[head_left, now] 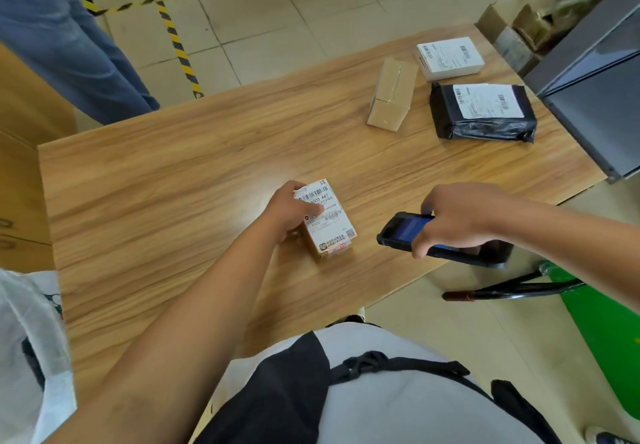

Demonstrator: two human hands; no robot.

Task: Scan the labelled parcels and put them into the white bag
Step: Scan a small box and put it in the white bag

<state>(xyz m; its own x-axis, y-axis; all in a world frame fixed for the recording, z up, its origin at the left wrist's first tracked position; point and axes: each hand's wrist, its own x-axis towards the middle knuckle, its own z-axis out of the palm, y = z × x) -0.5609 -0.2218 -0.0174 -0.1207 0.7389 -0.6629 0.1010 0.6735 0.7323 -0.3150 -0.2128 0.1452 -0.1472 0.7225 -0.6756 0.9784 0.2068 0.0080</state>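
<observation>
Four parcels sit on the table [173, 173]; the white bag [31, 339] stands off its near-left corner. At its far-right end lie a soft, likely slippery black mailer [481, 114], best pinched by an edge, a stiff brown carton [393, 95] and a white box [450, 57]. Near its front edge the left hand [291, 211] grips a small, probably light labelled box [329, 222] by one side; the right hand [460, 218] clasps the scanner [440, 239].

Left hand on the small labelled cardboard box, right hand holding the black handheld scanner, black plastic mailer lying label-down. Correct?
No: the head view shows the black plastic mailer lying label-up. The left hand does grip the small labelled cardboard box, and the right hand holds the black handheld scanner.
</observation>
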